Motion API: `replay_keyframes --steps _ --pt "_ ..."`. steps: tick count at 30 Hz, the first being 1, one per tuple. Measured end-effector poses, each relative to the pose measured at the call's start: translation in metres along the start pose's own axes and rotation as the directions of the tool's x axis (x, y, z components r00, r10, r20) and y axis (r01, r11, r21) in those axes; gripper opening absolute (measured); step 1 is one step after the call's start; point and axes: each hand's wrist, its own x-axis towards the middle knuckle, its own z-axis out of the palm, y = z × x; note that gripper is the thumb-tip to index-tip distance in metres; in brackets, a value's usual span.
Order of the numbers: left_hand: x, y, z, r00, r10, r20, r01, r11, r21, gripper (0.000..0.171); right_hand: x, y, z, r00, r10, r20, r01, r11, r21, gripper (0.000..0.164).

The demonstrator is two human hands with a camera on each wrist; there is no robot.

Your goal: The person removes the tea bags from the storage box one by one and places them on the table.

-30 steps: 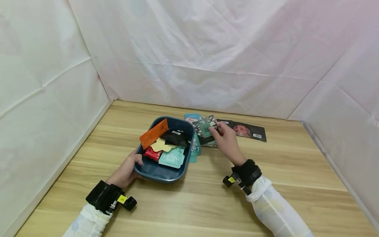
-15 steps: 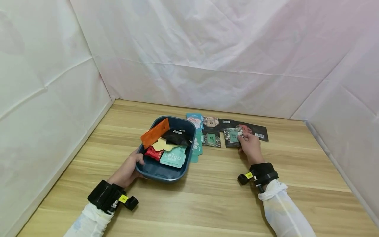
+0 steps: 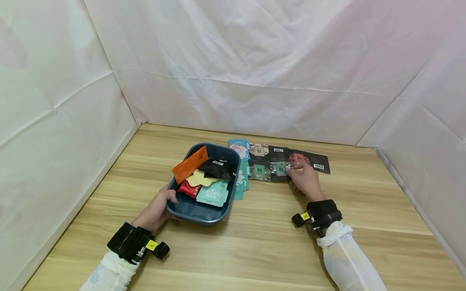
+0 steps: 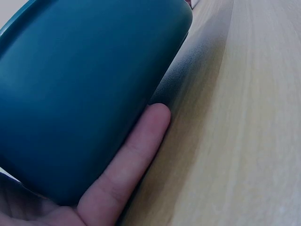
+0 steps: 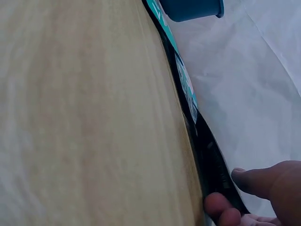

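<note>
My left hand [image 3: 155,208] grips the near left side of a dark blue plastic basin [image 3: 198,211], thumb over the rim. In the left wrist view a finger [image 4: 134,157] lies under the basin's tilted side. Inside are an orange packet [image 3: 190,165], a black packet [image 3: 212,169], a cream flower-shaped piece [image 3: 201,179], a red packet [image 3: 188,190] and a pale green LeTea packet [image 3: 211,195]. My right hand [image 3: 308,182] pinches the right edge of a black tea sachet [image 3: 279,170] with a green label, low at the table. It lies beside a similar green-label sachet [image 3: 260,171].
Behind it are a pink-label sachet [image 3: 259,150] and a red-label black sachet [image 3: 300,157]. Blue [image 3: 239,148] and green [image 3: 242,182] LeTea packets lie partly behind the basin's right rim. White cloth walls [image 3: 251,105] border the wooden table [image 3: 255,250].
My right hand has carried the green-label sachet right from beside the basin, down to the table, then slid it left against the other green-label sachet. The left hand and basin stay put.
</note>
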Motion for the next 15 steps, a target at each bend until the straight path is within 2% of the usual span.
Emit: replay_keyframes --steps 3,6,8,12,15 --pt "0.001 -0.001 0.000 1.000 0.000 -0.004 0.000 1.000 0.001 0.086 -0.002 -0.003 -0.003 1.000 -0.012 -0.014 0.010 0.986 -0.167 0.055" --pt "0.001 -0.001 0.000 1.000 -0.006 -0.006 0.006 1.000 0.003 0.086 -0.007 -0.008 -0.006 0.999 -0.023 -0.039 0.009 0.945 -0.326 0.063" --pt "0.001 0.000 0.001 1.000 -0.007 -0.008 0.007 1.000 0.006 0.086 -0.012 -0.014 -0.007 0.998 -0.044 -0.052 0.019 0.917 -0.398 0.066" --pt "0.001 0.000 0.001 1.000 -0.002 -0.004 0.002 1.000 0.016 0.086 -0.024 -0.036 -0.001 0.986 -0.158 -0.051 0.123 0.902 -0.415 0.060" --pt "0.000 0.000 0.000 1.000 0.004 0.004 -0.004 1.000 0.019 0.085 -0.034 -0.058 0.011 0.963 -0.269 -0.030 0.238 0.894 -0.379 0.049"
